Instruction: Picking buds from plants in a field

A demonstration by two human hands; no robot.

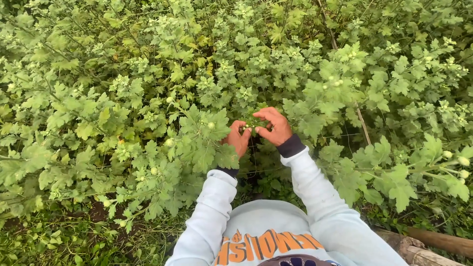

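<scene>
Right hand (274, 126) curled, thumb and forefinger pinched on a small green shoot tip (252, 123) at the crown of a stem. Left hand (238, 138) just beside, fingers bent in toward the same shoot, fingertips touching it from the left; firm grip or mere steadying, cannot tell. Shoot tip lodged between the two hands, near the middle of the view, rising out of a leafy stem below.

Dark cuffs (291, 146) at both wrists, pale blue sleeves (315, 192) running down to a sweatshirt with orange lettering at the bottom edge.

Round green buds (211, 125) just left of the left hand, among lobed leaves; more buds (462, 161) far right. Dense green plants (98, 98) all around, filling nearly the whole view. Thin support netting (345, 135) strung across the stems, faint. Slanted thin cane (363, 125) right of the hands. Wooden poles (433, 241) lying at bottom right. Low weeds and dark soil (96, 212) at bottom left.

No basket, tray or other holder visible anywhere.
</scene>
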